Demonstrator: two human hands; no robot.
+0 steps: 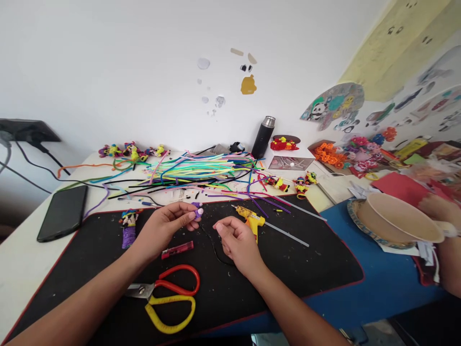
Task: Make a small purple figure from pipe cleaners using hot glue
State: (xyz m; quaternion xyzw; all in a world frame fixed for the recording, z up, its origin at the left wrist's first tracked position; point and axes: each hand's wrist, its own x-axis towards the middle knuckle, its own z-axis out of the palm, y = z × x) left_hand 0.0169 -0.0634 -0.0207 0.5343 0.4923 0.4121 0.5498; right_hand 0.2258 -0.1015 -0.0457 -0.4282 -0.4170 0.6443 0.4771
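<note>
My left hand (176, 222) pinches a small purple piece (198, 211) with pale tips above the black mat (281, 269). Just right of it, my right hand (236, 242) has its fingers curled together; anything between them is too small to make out. A thin black strand (212, 240) runs between the hands. Beside my right hand lies a yellow glue gun (251, 218) with a clear stick. Below my left hand are a red cutter (177, 250) and scissors (169, 298) with red and yellow handles. A small purple-bodied figure (128, 230) lies left of my left hand.
Colourful pipe cleaners (194, 168) are heaped behind the mat. A phone (63, 214) lies at the left, and a black bottle (263, 137) stands near the wall. At the right are a bowl (403, 218) and another person's arm. Small figures lie at the back.
</note>
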